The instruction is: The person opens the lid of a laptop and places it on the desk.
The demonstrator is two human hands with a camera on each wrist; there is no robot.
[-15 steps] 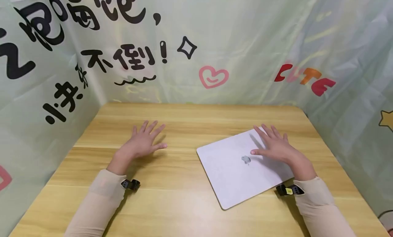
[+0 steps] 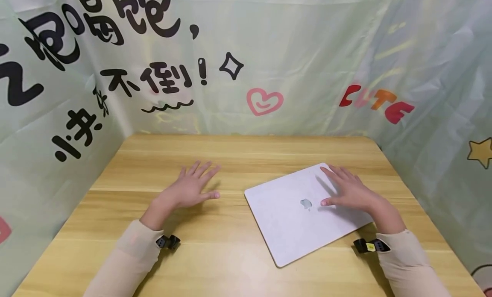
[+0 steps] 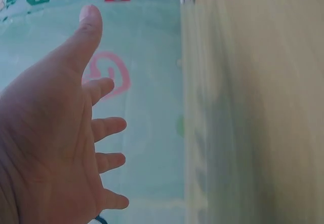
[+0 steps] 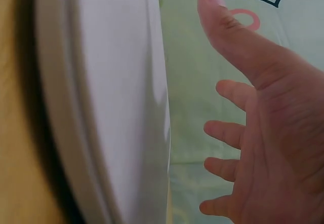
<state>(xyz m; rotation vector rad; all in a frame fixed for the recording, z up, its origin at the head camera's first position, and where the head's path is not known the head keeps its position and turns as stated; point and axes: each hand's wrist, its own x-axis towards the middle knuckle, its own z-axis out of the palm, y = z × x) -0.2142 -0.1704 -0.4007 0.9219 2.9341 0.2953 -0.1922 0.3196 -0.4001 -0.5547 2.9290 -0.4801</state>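
A closed silver laptop [image 2: 284, 228] with an apple-shaped logo lies at an angle on the wooden table, right of the middle. Above its right part hovers my right hand [image 2: 351, 194], fingers spread and thumb pointing left near the logo. The right wrist view shows this hand [image 4: 273, 133] with its palm bare, apart from the laptop's lid [image 4: 116, 92]. My left hand [image 2: 188, 190] hangs over the table left of the laptop, fingers spread, holding nothing. In the left wrist view its palm [image 3: 50, 138] faces the laptop's side and its shadow falls on the wood.
The wooden table [image 2: 215, 245] is bordered at the back and both sides by a pale printed cloth [image 2: 307, 45] with dark lettering, a pink heart and a star. A small black camera sits on each wrist [image 2: 168, 242].
My left hand has drifted a little to the right, toward the laptop. The right hand has shifted slightly right over the lid. The head view has tilted up a little; the laptop lies as before.
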